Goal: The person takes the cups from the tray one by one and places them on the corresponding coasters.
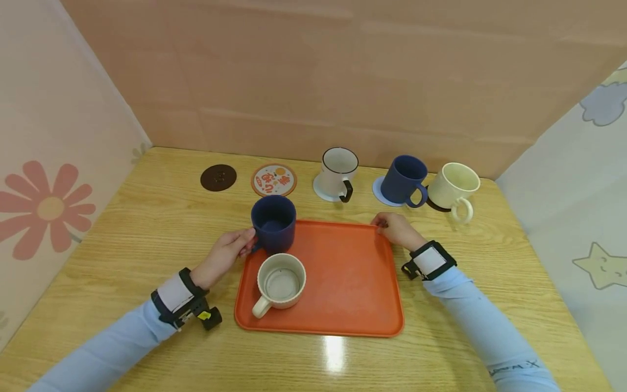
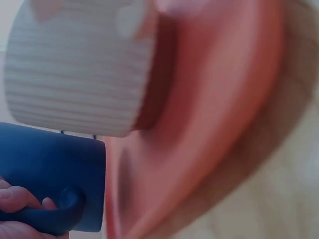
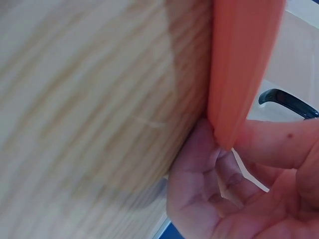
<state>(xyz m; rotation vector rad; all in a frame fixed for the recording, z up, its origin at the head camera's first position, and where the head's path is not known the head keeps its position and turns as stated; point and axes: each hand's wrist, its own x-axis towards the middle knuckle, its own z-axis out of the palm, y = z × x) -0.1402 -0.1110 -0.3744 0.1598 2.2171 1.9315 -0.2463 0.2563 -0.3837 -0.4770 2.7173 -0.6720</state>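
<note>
My left hand (image 1: 226,255) pinches the handle of a dark blue mug (image 1: 274,223) at the far left corner of an orange tray (image 1: 343,277). Whether the mug's base touches the tray, I cannot tell. Nearer to me, a ribbed cream mug (image 1: 281,279) stands on the tray, its handle towards the near left. In the left wrist view the blue mug (image 2: 55,169) shows fingers around its handle. At the tray's far right corner my right hand (image 1: 399,230) grips the rim. The right wrist view has its thumb and fingers on either side of the tray edge (image 3: 244,64).
Along the back lie a dark brown coaster (image 1: 218,178) and a round patterned coaster (image 1: 274,180). Farther right, a white black-rimmed mug (image 1: 338,173), another blue mug (image 1: 403,178) and a pale yellow mug (image 1: 449,185) each stand on a coaster. A wall rises behind.
</note>
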